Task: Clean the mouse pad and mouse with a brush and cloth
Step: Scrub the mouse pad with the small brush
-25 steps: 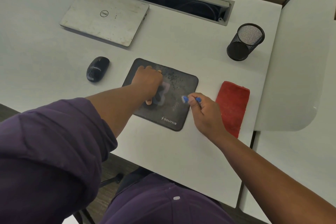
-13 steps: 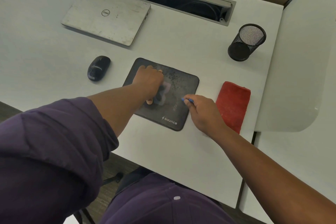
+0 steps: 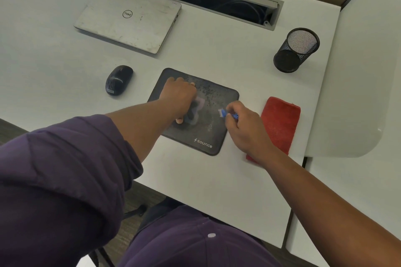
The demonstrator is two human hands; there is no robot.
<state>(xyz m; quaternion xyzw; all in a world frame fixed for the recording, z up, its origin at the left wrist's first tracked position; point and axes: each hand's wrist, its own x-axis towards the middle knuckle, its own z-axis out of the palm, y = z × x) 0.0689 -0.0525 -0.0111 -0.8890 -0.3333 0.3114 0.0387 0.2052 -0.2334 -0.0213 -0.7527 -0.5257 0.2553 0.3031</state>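
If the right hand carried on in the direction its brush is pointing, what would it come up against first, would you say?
The right hand holds the blue brush pointing left across the mouse pad. Going straight on, the bristles would probably meet the left hand pressing on the pad first, though depth is uncertain.

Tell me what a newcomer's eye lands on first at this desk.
Two arms meet over the dark pad at the centre of the desk: the left hand presses on it while the right hand pinches a small blue brush over its speckled surface. Next comes the red cloth, lying just right of the pad. The mouse sits apart to the pad's left.
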